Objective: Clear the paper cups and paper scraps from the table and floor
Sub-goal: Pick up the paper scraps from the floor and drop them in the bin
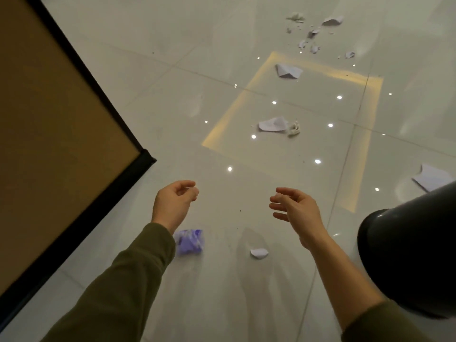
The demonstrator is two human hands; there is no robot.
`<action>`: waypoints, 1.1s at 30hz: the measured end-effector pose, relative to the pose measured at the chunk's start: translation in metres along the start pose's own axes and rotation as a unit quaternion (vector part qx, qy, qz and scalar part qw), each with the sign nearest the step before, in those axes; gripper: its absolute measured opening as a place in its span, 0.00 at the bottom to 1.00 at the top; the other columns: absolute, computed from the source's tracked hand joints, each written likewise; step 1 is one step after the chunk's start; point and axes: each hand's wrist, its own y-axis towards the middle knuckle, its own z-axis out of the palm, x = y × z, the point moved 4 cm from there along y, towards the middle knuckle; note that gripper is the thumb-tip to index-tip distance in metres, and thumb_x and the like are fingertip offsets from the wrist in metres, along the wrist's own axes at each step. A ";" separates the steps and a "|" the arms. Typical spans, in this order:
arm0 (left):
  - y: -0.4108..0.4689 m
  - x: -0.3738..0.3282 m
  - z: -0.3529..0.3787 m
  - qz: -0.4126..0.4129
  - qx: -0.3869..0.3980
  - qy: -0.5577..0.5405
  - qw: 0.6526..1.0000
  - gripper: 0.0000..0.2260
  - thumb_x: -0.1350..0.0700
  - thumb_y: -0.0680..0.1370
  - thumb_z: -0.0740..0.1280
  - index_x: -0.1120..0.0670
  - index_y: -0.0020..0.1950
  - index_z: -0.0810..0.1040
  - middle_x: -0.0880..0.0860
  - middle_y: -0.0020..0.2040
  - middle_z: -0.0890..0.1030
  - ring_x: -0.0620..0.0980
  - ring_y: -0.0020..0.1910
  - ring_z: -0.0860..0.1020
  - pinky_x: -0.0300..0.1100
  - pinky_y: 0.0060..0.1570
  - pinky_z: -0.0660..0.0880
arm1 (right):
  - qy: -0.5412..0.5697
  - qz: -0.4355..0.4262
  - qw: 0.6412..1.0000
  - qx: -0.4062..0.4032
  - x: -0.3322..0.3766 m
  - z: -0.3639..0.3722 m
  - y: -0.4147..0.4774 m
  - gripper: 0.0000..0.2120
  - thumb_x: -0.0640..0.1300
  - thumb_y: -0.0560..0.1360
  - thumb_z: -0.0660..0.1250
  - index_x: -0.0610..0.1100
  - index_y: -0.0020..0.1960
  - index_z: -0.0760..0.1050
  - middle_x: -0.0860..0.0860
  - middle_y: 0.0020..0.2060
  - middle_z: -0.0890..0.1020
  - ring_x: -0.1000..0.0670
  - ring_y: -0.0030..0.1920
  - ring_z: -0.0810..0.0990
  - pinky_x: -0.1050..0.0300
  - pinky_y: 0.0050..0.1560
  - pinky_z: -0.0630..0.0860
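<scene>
Both my hands hover over the pale tiled floor. My left hand [175, 201] has its fingers curled to the thumb and pinches what looks like a small white scrap. My right hand [294, 208] is held out with relaxed fingers and holds nothing. A crumpled purple paper piece [189, 242] lies just below my left wrist. A small white scrap [259, 253] lies between my forearms. Farther off lie a folded sheet [273, 124], another sheet [288, 71] and several small scraps [313, 33]. One more sheet [432, 178] lies at the right edge.
A dark round bin [407, 257] stands tilted at the lower right, close to my right forearm. A brown table with a black rim [145, 156] fills the left side; its corner points toward my left hand. Ceiling lights reflect in the glossy tiles.
</scene>
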 end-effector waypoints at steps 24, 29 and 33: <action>-0.009 0.039 0.036 0.009 0.033 0.061 0.998 0.06 0.57 0.73 0.71 0.53 0.39 0.75 0.51 0.37 0.78 0.45 0.34 0.77 0.25 0.26 0.70 | -0.339 0.017 0.937 0.087 -0.105 0.010 -0.013 0.20 0.51 0.65 0.76 0.53 0.55 0.78 0.56 0.44 0.78 0.60 0.41 0.77 0.64 0.44 0.71; -0.003 0.016 0.046 0.025 0.048 0.034 0.998 0.06 0.57 0.72 0.72 0.54 0.41 0.76 0.51 0.38 0.78 0.46 0.36 0.77 0.29 0.28 0.72 | -0.430 0.001 0.900 0.076 -0.117 0.013 -0.013 0.12 0.56 0.70 0.70 0.53 0.51 0.80 0.55 0.45 0.74 0.55 0.45 0.75 0.61 0.45 0.71; -0.001 0.010 0.051 0.021 0.061 0.031 0.997 0.06 0.55 0.72 0.72 0.52 0.41 0.76 0.51 0.39 0.78 0.46 0.37 0.77 0.31 0.30 0.72 | -0.450 -0.001 0.890 0.074 -0.116 0.014 -0.008 0.09 0.56 0.73 0.67 0.51 0.46 0.80 0.55 0.45 0.76 0.53 0.46 0.76 0.60 0.46 0.72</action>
